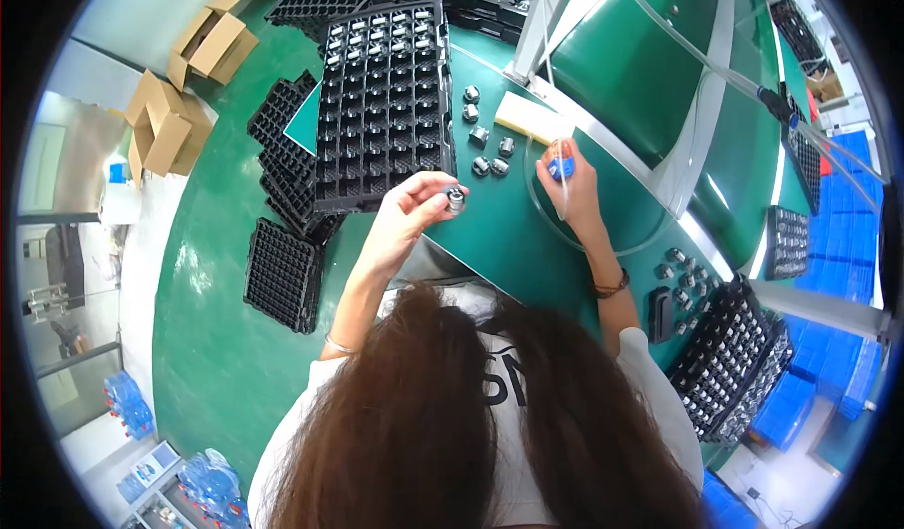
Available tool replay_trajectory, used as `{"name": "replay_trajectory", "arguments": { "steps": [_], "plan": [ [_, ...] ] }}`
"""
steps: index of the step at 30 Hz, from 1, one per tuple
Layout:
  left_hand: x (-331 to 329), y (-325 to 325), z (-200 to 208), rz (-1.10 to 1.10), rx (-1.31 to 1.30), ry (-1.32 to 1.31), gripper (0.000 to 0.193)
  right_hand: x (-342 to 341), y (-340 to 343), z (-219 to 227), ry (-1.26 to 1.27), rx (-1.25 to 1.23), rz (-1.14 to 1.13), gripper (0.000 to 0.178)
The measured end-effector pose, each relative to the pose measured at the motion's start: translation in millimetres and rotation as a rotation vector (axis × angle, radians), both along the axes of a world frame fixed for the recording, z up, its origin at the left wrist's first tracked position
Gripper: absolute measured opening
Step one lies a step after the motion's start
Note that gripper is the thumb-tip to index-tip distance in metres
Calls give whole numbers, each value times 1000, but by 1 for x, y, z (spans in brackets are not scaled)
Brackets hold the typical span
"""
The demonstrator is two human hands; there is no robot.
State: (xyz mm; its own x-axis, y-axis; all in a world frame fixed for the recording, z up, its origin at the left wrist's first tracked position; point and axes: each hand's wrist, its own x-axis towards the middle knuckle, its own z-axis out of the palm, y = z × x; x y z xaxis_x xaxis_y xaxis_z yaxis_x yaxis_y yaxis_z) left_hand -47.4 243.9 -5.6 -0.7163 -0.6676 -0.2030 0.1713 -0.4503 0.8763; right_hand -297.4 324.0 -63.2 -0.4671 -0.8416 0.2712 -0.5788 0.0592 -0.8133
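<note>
Metal cylinder (456, 200) sits at the fingertips of the left hand (407, 216), pinched between thumb and fingers, probably so that most of its surface stays uncovered. From where I stand, the right hand (578, 190) is closed around an orange-and-blue tool (561, 160), well apart from the cylinder and to its right. A black pocketed tray (384, 152) lies just beyond the left hand, likely for a short reach; similar loose parts (479, 135) rest on the green table (490, 227), ahead of and between both hands, seemingly handy to either.
</note>
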Motion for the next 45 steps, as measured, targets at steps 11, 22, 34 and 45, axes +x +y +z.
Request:
{"name": "replay_trajectory", "arguments": {
  "steps": [11,22,34,45],
  "plan": [
    [-53,22,-22,67,271,179,31,6,9,20,-15,99,-50,25],
    [-83,25,-11,108,286,179,26,29,8,61,-561,-262,144,21],
    [-88,29,-21,113,205,112,29,35,5,51,-557,-272,266,22],
    [-58,-30,6,210,-249,-54,46,-23,-50,15,34,-37,-39,14]
  ]
}}
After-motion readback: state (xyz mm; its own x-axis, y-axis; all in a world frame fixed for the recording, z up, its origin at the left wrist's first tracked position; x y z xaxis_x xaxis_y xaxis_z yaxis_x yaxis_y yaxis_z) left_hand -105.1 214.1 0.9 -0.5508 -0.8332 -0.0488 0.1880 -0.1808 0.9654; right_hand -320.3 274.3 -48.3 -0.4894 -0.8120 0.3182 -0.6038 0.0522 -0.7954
